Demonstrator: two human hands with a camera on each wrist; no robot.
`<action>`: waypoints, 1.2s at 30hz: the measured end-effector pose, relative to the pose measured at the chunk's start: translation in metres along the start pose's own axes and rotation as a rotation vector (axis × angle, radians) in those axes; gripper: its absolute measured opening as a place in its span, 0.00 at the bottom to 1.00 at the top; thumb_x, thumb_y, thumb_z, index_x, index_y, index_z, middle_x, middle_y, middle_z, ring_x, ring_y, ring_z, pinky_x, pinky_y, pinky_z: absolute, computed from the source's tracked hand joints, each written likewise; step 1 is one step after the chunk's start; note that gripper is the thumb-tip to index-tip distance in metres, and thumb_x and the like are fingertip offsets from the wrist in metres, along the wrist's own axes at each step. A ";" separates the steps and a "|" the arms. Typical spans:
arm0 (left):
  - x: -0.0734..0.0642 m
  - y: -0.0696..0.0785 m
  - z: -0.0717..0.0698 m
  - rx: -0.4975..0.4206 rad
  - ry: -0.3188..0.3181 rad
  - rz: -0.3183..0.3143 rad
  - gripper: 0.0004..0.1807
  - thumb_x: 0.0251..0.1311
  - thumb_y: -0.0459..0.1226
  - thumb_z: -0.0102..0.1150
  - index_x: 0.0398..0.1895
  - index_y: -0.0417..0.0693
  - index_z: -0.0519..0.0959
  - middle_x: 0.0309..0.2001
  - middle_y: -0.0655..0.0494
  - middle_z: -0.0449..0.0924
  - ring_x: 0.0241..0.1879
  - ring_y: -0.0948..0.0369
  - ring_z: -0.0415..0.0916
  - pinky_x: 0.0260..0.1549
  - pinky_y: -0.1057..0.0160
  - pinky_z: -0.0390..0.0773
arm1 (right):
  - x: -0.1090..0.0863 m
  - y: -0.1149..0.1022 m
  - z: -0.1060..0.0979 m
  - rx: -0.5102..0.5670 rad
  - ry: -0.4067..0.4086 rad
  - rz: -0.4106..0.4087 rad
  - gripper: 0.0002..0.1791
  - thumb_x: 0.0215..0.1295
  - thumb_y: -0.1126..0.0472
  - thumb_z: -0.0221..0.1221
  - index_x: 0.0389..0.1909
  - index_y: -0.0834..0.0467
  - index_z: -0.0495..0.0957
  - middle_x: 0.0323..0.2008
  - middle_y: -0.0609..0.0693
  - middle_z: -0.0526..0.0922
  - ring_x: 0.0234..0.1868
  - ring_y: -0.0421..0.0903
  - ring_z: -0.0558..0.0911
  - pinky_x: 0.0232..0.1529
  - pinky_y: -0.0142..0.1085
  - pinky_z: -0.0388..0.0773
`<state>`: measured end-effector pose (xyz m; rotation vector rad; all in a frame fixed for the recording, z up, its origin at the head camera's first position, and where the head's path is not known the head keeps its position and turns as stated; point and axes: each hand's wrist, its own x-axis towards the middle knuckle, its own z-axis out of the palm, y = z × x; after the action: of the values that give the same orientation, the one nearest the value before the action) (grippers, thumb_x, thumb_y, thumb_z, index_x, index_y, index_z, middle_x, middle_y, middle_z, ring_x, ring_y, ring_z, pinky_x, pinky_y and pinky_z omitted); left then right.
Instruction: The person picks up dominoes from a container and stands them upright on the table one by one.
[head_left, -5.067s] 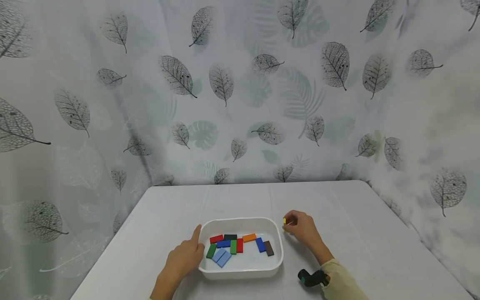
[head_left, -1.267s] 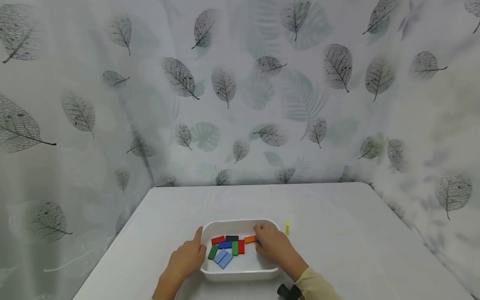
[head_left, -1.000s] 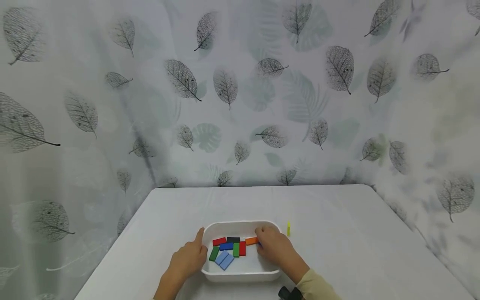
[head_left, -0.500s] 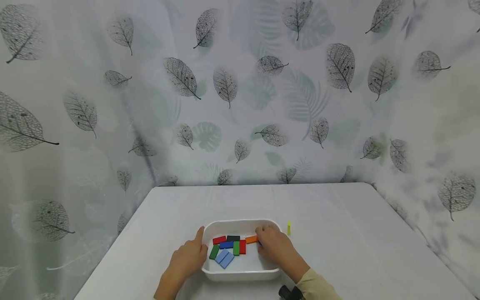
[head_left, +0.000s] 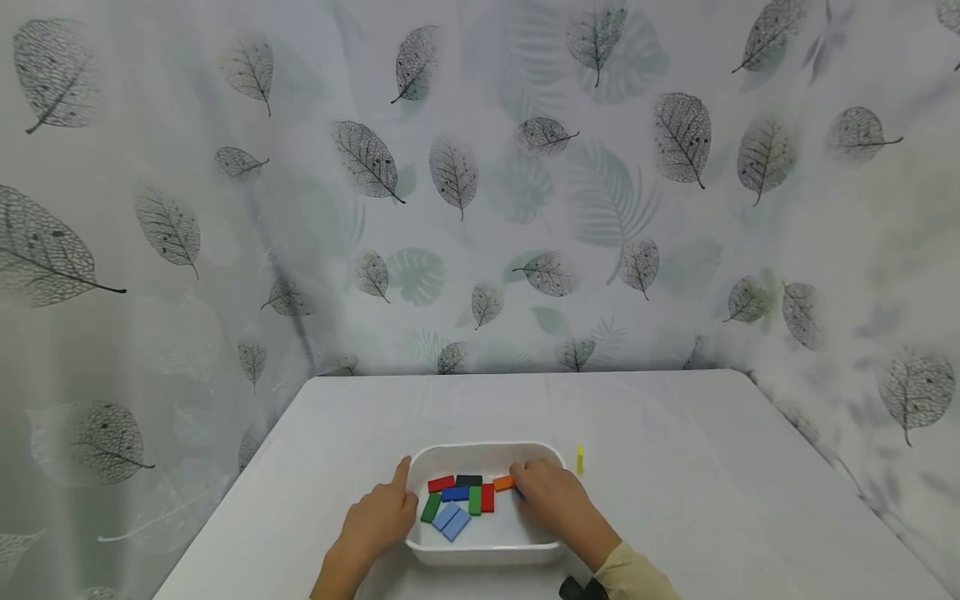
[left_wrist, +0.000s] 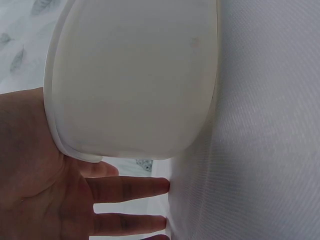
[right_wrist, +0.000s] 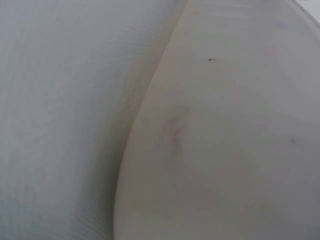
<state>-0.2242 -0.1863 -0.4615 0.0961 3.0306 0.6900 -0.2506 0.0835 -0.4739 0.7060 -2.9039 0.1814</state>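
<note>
A white tray (head_left: pixel 483 554) holds several flat domino-like blocks. My left hand (head_left: pixel 378 517) lies at its left end, index finger along the rim; in the left wrist view straight fingers (left_wrist: pixel 130 189) extend beside the tray's outer wall. Inside the right end, my right hand (head_left: pixel 555 500) has curled fingers around a blue domino block (head_left: pixel 519 492), mostly hidden by the hand. An orange block (head_left: pixel 503 482) lies just left of these fingertips. The right wrist view shows only the tray's outside wall (right_wrist: pixel 215 130) and the cloth, no hand.
At the tray's left lie red (head_left: pixel 441 483), black (head_left: pixel 469 480), blue (head_left: pixel 454 494), green (head_left: pixel 475 500) and light blue blocks (head_left: pixel 456 525). A narrow yellow block (head_left: pixel 580 459) stands on the white table (head_left: pixel 675 467) right of the tray. A leaf-print curtain (head_left: pixel 487 208) hangs behind.
Five seconds ago my right hand held the yellow block beside the tray. That block now stands alone, and the right hand is inside the tray's right end. The left hand has stayed put.
</note>
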 end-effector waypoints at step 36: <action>0.003 -0.003 0.003 0.019 -0.007 -0.005 0.34 0.73 0.40 0.49 0.79 0.35 0.60 0.22 0.53 0.69 0.19 0.56 0.68 0.19 0.58 0.70 | 0.002 0.006 -0.001 0.151 0.052 -0.021 0.17 0.58 0.59 0.75 0.45 0.56 0.82 0.35 0.47 0.80 0.33 0.42 0.76 0.42 0.40 0.83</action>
<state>-0.2273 -0.1879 -0.4653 0.0909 3.0300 0.6585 -0.2545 0.0880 -0.4729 0.7421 -2.8544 0.4146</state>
